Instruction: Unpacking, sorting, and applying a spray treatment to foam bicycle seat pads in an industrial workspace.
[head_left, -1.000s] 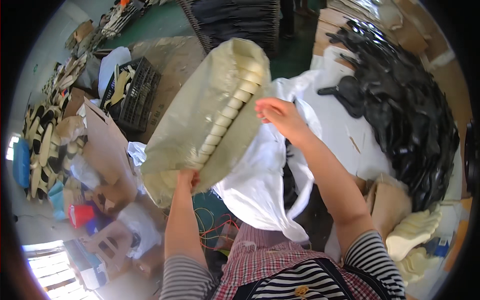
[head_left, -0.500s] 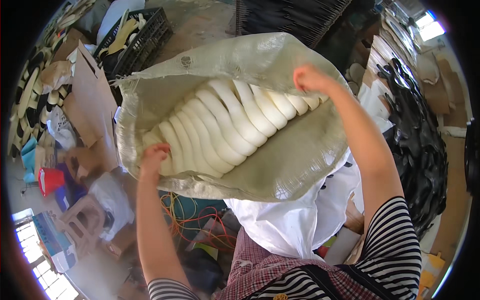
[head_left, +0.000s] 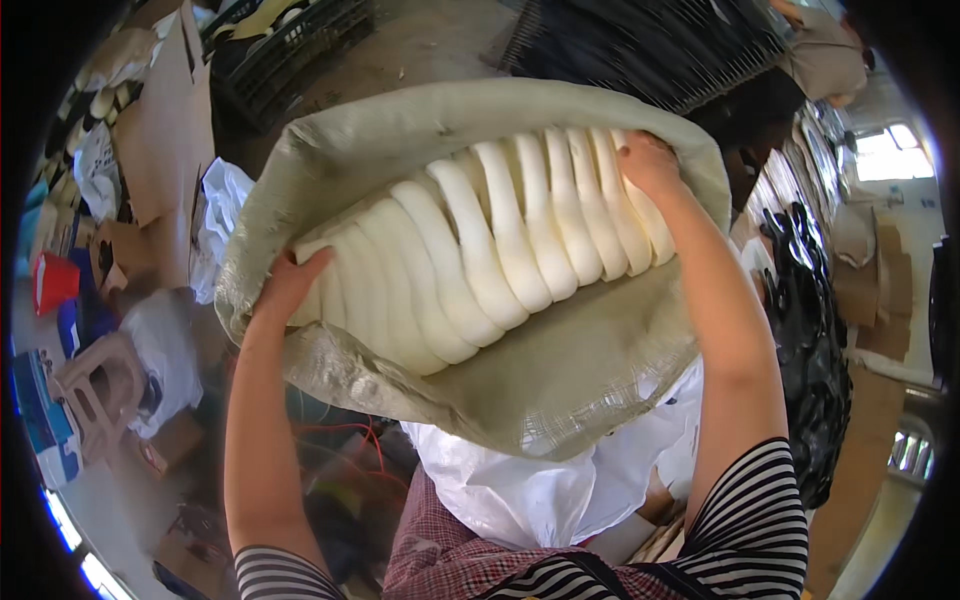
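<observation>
A large greenish-grey woven sack (head_left: 580, 385) lies with its mouth spread wide in front of me. Inside it, a long row of cream-white shoe soles (head_left: 490, 235) stands packed side by side, slanting up to the right. My left hand (head_left: 290, 282) grips the near-left end of the row, its thumb over the soles and its other fingers hidden inside the sack. At the far-right end, my right hand (head_left: 650, 162) is pressed round the last soles, its fingertips partly out of sight. The row is held between both hands.
White plastic sheeting (head_left: 550, 490) hangs beneath the sack, against my lap. A black crate (head_left: 295, 60) stands at the far left, and a dark spiky rack (head_left: 650, 50) is at the back. Black soles (head_left: 800, 370) are heaped at right. Cardboard (head_left: 165, 130) leans at left.
My right hand has come down from above the sack's far rim onto the row's right end. More soles show at that end. My left hand has shifted slightly up and left, and the view has turned.
</observation>
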